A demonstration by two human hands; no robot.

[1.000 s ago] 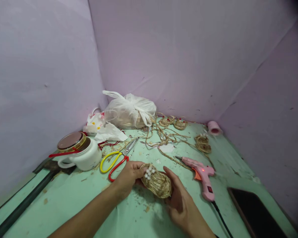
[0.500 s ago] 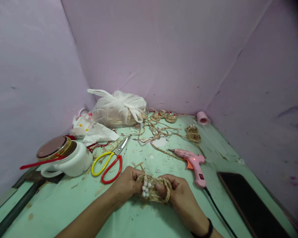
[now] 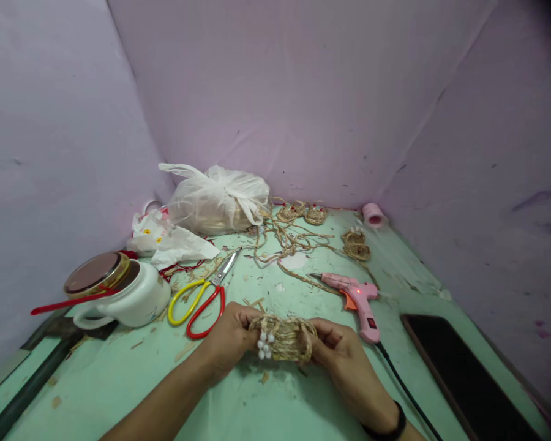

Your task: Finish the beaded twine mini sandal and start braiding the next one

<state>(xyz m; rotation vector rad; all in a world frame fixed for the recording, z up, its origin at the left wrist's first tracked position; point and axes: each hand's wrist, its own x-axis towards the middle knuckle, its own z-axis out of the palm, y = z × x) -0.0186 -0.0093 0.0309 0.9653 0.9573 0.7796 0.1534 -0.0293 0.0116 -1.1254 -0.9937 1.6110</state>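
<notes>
A small woven straw-rope slipper (image 3: 287, 340) with white beads (image 3: 265, 345) at its left end is stretched between both hands, just above the green tabletop. My left hand (image 3: 233, 335) pinches the beaded end, its thumb against the rope. My right hand (image 3: 337, 349) grips the opposite end, with the thumb at the edge of the rope loop. To the right lies a pink glue gun (image 3: 356, 295) with a lit red light. Scissors (image 3: 205, 300) with one yellow and one red handle lie to the left.
At the left are a white cup (image 3: 142, 300), a round-lidded jar (image 3: 96, 274), a red stick (image 3: 68, 302) and a hammer (image 3: 50, 367). Behind are a plastic bag (image 3: 220, 199), loose rope (image 3: 294, 245), small slippers (image 3: 314, 214) and a pink roll (image 3: 374, 215). A phone (image 3: 463, 373) lies right.
Both hands have raised the slipper slightly and turned it, so its long woven face shows more fully. My right thumb has drawn back from inside the loop towards the right edge.
</notes>
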